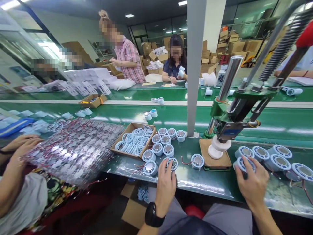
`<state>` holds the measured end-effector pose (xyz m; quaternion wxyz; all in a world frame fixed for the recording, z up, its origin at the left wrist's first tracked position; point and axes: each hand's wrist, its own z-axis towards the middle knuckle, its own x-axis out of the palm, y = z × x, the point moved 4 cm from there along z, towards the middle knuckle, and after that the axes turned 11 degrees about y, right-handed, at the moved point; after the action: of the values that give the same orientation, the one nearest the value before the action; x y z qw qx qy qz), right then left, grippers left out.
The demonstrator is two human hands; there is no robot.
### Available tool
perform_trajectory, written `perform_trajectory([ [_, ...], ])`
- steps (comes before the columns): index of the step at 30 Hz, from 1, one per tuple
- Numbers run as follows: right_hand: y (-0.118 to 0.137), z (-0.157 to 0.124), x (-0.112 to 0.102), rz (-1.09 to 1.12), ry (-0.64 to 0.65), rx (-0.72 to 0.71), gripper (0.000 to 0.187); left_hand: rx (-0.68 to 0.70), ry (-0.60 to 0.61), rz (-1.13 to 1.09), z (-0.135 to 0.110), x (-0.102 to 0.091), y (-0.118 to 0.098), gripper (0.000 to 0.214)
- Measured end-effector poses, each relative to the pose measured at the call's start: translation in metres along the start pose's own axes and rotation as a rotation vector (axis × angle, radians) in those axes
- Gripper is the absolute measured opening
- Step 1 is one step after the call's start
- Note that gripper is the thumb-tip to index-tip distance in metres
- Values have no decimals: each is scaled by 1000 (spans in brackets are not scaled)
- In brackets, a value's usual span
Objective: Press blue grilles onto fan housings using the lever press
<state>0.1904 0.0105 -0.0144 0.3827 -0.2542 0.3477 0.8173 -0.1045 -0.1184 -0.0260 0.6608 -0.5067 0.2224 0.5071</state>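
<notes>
My left hand (166, 184), with a black watch on its wrist, reaches over the green bench edge, and its fingers close round a round white fan part (171, 163). My right hand (251, 182) grips another round pale-blue fan part (242, 164) at the right, next to a row of like parts (269, 156). Between my hands a single part with red wires (197, 161) lies beside a wooden pad (215, 158) under a hand press (234, 120). More parts (161, 147) cluster left of my left hand.
A cardboard tray of white rings (133, 140) stands on the bench. At the left, a co-worker's hands (19, 147) hold a sheet of small wired pieces (73, 150). A white pillar (195, 65) rises behind. People work across the green conveyor (146, 112).
</notes>
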Motion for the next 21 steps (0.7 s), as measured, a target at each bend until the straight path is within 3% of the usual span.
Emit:
perform_trajectory([
  [4, -25, -14, -20, -362, 103, -138, 36, -46, 3, 34, -10, 6, 25, 40],
  [6, -18, -10, -28, -389, 100, -122, 38, -40, 5, 30, -11, 9, 27, 36],
  [8, 9, -4, -26, -241, 122, -142, 43, -32, -2, 17, -10, 11, 28, 32],
  [11, 70, -2, 6, 56, 255, -245, 48, -21, -20, -3, -8, 10, 27, 20],
  [15, 133, -9, 67, 183, 389, -327, 39, 30, -23, -28, -7, -1, 17, 9],
  [18, 145, -16, 81, 286, 430, -360, 25, 71, -17, -41, -6, -10, 7, 6],
  [21, 134, -29, 64, 363, 451, -338, 10, 76, -1, -56, -2, -10, -3, 4],
])
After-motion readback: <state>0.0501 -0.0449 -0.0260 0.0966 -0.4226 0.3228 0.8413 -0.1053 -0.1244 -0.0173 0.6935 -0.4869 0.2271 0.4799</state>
